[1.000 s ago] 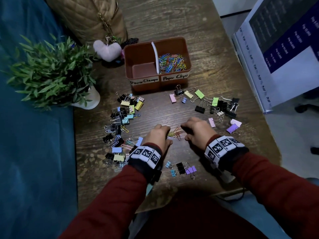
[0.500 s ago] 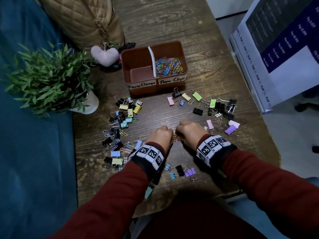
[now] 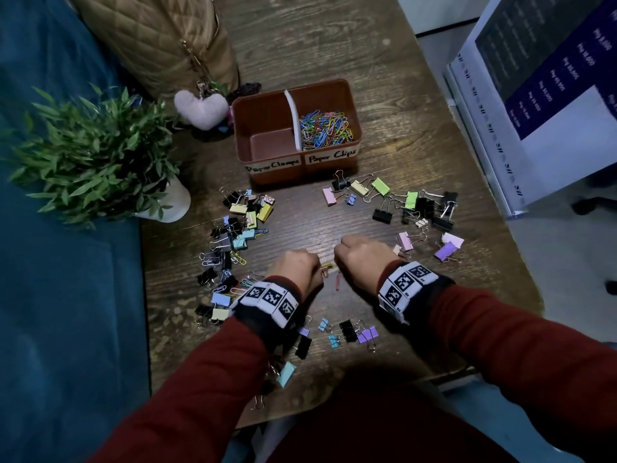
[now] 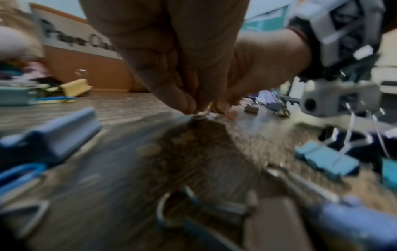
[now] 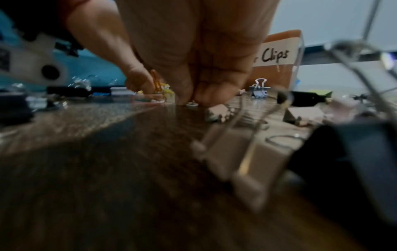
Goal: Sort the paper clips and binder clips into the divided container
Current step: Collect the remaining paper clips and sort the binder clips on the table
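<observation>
A brown divided container point(image 3: 354, 152) stands mid-table. Its right half, labelled "Paper Clips", holds coloured paper clips point(image 3: 325, 130); its left half, "Paper Clamps" point(image 3: 272, 145), is bare. My left hand point(image 3: 300, 267) and right hand point(image 3: 357, 259) sit knuckles-up, close together, in front of it. The left fingertips point(image 4: 191, 107) are bunched on the wood and pinch a few loose paper clips point(image 3: 325, 269), an orange one point(image 5: 155, 81) standing up among them. My right fingertips point(image 5: 187, 100) are bunched over a pale clip point(image 5: 192, 104). A pink clip point(image 3: 338, 281) lies between the wrists.
Binder clips lie in a pile on the left point(image 3: 233, 235), a scatter on the right point(image 3: 414, 205) and a few near the front edge point(image 3: 347, 332). A potted plant point(image 3: 96, 162), a quilted bag point(image 3: 160, 38) and a heart charm point(image 3: 202, 106) stand at the back left, and a signboard point(image 3: 541, 95) at the right.
Both hands slid inward, raking the loose paper clips together until the knuckles nearly met. Now a small gap shows between them with clips in it.
</observation>
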Demonstrator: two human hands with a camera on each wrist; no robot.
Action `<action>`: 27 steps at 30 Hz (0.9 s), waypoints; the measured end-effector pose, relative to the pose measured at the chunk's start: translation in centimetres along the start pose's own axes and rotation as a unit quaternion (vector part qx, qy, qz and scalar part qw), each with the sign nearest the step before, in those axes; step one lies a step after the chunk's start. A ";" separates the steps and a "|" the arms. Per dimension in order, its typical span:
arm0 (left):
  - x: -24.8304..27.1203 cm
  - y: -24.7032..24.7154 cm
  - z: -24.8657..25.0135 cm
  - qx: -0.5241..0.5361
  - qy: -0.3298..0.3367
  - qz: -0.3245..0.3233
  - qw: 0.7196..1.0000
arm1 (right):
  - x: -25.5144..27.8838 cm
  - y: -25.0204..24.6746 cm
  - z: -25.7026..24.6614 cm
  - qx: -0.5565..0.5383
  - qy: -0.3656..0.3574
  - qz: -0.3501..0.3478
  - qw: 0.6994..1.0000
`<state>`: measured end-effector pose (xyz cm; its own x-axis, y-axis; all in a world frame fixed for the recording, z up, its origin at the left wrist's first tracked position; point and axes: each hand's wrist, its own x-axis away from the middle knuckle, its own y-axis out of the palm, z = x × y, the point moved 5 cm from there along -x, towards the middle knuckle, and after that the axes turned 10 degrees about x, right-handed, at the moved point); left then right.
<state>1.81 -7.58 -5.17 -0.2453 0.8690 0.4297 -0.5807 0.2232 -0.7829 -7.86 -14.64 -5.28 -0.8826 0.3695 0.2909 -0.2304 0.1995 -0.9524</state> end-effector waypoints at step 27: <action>2.1 -1.7 -4.1 0.157 -0.124 0.079 0.977 | 0.4 0.6 -1.6 -0.104 -0.123 -0.095 0.982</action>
<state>5.44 -4.32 -4.76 -0.5086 0.7391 0.4416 -0.7204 -0.0845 -0.6883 -7.71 -12.89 -5.54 -0.9102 0.0823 0.4058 -0.3338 0.4341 -0.8367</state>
